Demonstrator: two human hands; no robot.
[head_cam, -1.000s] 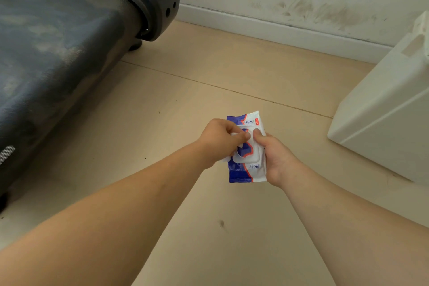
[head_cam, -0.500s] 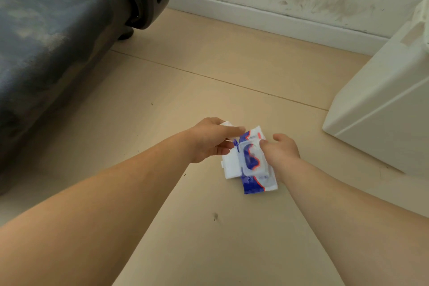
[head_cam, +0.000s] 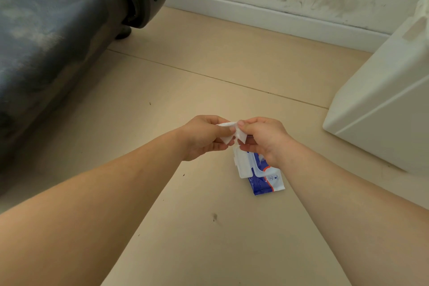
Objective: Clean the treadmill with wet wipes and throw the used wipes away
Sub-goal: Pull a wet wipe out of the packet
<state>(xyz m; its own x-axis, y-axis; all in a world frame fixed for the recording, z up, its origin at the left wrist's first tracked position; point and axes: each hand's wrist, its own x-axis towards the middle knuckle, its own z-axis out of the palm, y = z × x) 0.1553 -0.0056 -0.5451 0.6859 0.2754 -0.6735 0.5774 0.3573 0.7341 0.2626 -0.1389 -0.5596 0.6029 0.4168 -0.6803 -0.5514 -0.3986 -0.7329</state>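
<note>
A folded white wet wipe (head_cam: 232,133) is pinched between my left hand (head_cam: 204,137) and my right hand (head_cam: 264,138), held above the floor. Below them the blue and white wipes pack (head_cam: 262,175) lies on the beige floor with its white lid flipped open to the left; my right wrist hides its upper part. The treadmill (head_cam: 53,37) fills the upper left, its dark belt dusty and smeared, with a rounded black end cover and an orange stripe at the top edge.
A white plastic container (head_cam: 383,109) stands on the floor at the right. A scuffed white wall with a baseboard (head_cam: 267,18) runs across the back. Beige floor boards (head_cam: 209,227) with small dark specks spread between treadmill and container.
The pack's lid was flipped open and the pack went down onto the floor. Both hands left the pack and now hold a wipe pulled from it.
</note>
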